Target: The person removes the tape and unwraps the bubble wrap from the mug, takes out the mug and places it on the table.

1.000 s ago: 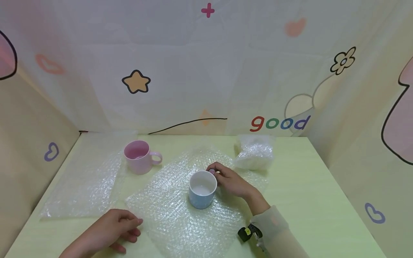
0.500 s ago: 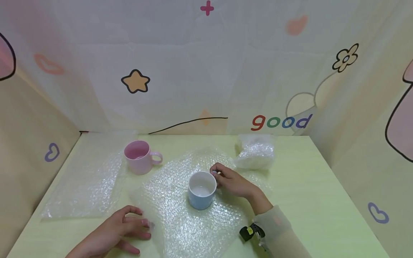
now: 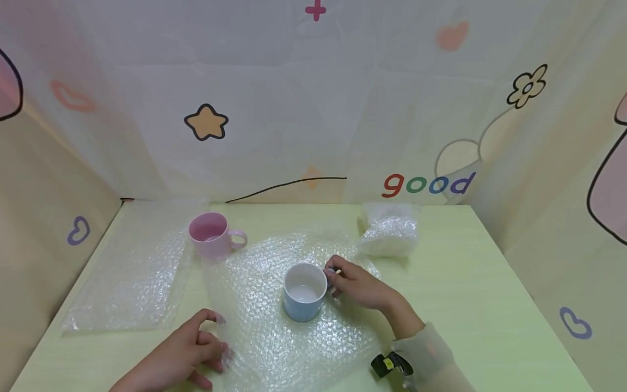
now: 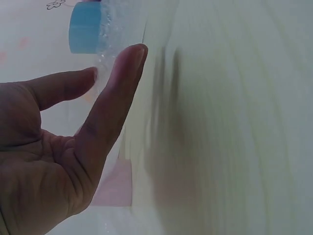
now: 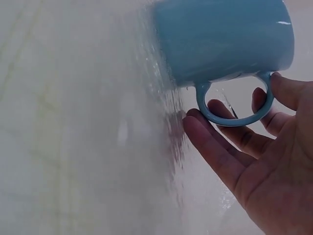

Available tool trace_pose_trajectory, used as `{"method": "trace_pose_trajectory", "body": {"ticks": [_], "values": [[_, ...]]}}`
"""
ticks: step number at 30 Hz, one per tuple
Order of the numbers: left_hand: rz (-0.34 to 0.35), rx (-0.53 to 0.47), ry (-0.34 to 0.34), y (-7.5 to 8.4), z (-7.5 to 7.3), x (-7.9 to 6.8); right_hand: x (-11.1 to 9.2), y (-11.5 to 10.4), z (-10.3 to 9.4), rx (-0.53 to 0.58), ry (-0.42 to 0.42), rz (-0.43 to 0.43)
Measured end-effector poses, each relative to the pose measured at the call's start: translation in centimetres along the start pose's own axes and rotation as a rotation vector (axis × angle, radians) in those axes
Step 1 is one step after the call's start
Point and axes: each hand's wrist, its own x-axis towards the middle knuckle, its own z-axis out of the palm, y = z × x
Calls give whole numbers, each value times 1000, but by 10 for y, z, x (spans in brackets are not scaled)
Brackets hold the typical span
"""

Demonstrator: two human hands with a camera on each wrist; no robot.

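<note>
A light-blue mug (image 3: 303, 302) with a white inside stands on a bubble wrap sheet (image 3: 264, 337) in the middle of the table. Its handle (image 5: 230, 121) points toward my right hand (image 3: 362, 286), which holds it with the thumb at its upper end and a finger through the loop. My left hand (image 3: 178, 348) is at the sheet's left edge, fingertips overlapped by the clear film. In the left wrist view the thumb and a long straight finger (image 4: 115, 93) stand apart, with the raised film edge between their tips.
Behind and left stands a pink mug (image 3: 209, 242), the sheet's edge close to it. More bubble wrap (image 3: 127, 272) lies flat on the left of the table. A bubble-wrapped bundle (image 3: 389, 231) sits at the back right. A printed curtain (image 3: 274, 109) closes off the back and sides.
My left hand has moved right to the sheet's edge. The sheet's left side has shifted and lifted. My right hand and the blue mug have come slightly nearer, the handle turning toward me.
</note>
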Motion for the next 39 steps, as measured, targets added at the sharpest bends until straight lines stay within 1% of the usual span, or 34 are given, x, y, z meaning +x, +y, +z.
{"method": "trace_pose_trajectory", "body": {"ticks": [4, 7, 10, 13, 15, 18, 21, 26, 30, 34, 39], "values": [[-2, 22, 19, 2, 3, 2, -9, 1, -2, -21, -11, -6], [17, 48, 38, 4, 7, 1, -14, 1, -4, -20, -23, -10], [61, 139, 72, 9, 13, -1, -18, 1, -5, -13, -29, -8], [99, 275, 137, 18, 18, -2, -23, 0, -5, -2, -29, -7], [108, 353, 189, 25, 21, -2, -25, 0, -4, 12, -31, -5], [109, 412, 252, 34, 21, 1, -28, 1, -3, 28, -34, 0], [98, 413, 291, 38, 16, 6, -29, 1, -2, 38, -37, 10], [80, 392, 334, 40, 3, 12, -27, -2, 3, 49, -53, 16], [111, 418, 341, 41, -7, 15, -26, -7, 8, 59, -62, 3], [139, 469, 367, 45, -16, 18, -25, -10, 12, 65, -76, -13], [172, 519, 403, 50, -24, 22, -25, -12, 14, 44, -80, -14]]}}
